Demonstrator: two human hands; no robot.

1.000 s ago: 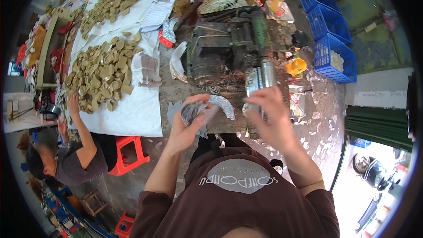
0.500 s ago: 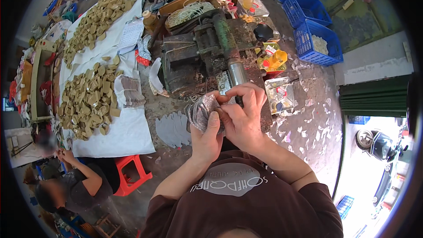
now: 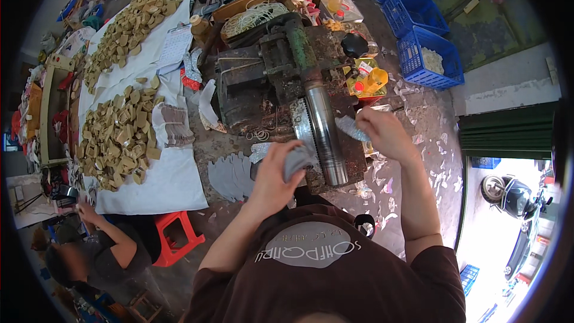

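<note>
Close in front of my body, my left hand (image 3: 274, 180) is wrapped round a bundle of soft grey pieces (image 3: 295, 162), its fingers partly blurred. My right hand (image 3: 390, 136) is to the right of the machine's shiny metal roller (image 3: 321, 131), pinching a glittery silver strip of material (image 3: 351, 128). Left of the roller is a metal wheel with a toothed edge (image 3: 301, 124). The old machine (image 3: 251, 87) stands just beyond my hands. Left of my left hand, a fanned stack of grey cut pieces (image 3: 229, 174) lies on the worktop, with a glittery scrap beside it.
Heaps of tan blocks (image 3: 119, 137) cover a white sheet (image 3: 173, 188) at left. Another person (image 3: 113, 245) is by a red stool (image 3: 177, 238) at lower left. Blue crates (image 3: 429, 60) line the far right. A yellow container (image 3: 375, 79) stands beside the machine; scraps litter the floor.
My hands were together over the glittery bundle and have parted. The right moved right with a glittery strip; the left holds a grey bundle. The roller and toothed wheel are now more exposed.
</note>
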